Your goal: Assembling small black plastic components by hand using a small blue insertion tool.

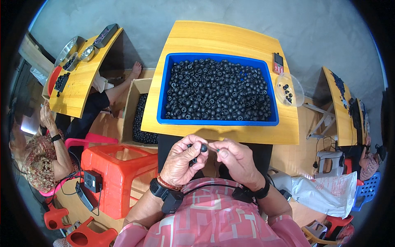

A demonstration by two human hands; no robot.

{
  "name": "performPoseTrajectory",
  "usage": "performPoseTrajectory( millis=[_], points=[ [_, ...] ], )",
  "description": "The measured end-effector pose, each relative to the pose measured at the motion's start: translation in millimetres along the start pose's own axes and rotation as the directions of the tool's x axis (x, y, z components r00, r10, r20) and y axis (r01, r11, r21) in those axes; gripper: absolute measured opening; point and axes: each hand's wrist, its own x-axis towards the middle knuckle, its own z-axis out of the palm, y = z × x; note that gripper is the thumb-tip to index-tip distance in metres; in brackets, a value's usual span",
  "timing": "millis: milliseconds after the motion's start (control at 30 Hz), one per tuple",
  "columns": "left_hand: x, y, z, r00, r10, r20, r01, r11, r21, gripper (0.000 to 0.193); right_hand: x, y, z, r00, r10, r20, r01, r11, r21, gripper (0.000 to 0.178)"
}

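My left hand (181, 162) is closed around several small round black pieces, in front of the table's near edge. One black piece (203, 147) sticks up between its thumb and forefinger. My right hand (238, 161) faces it, thumb and forefinger pinching a thin, small tool (217, 150) with a greenish part; its far end points at the black piece. Whether the two touch I cannot tell. Beyond both hands, a blue tray (218, 122) on the yellow table (214, 35) is filled with many similar hollow black pieces (218, 90).
Right of the tray are a clear round dish (299, 92) with several black pieces and a red phone (278, 64). A cardboard box (128, 107) of black pieces stands left below the table, near a red stool (105, 173). Co-workers sit at both side tables.
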Motion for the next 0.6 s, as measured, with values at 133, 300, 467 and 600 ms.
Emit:
performPoseTrajectory(
  millis=[133, 300, 467, 600],
  points=[
    [1, -2, -2, 1.0, 0.017, 0.01, -0.017, 1.0, -0.016, 0.012, 6, -1, 5, 0.977, -0.212, -0.012, 0.209, 0.971, -0.116, 0.024],
    [1, 1, -1, 1.0, 0.001, 0.001, -0.001, 0.999, -0.048, 0.008, 6, -2, 10, 0.966, -0.258, -0.013, 0.245, 0.932, -0.268, 0.025],
    [0, 0, -4, 0.999, 0.023, 0.034, -0.022, 0.998, -0.052, 0.008, 7, 2, 13, 0.958, -0.286, -0.025, 0.268, 0.924, -0.271, 0.025],
    [0, 0, -4, 0.999, 0.026, 0.02, -0.024, 0.998, -0.062, 0.008, 6, 2, 13, 0.961, -0.275, -0.026, 0.259, 0.929, -0.266, 0.025]
  ],
)
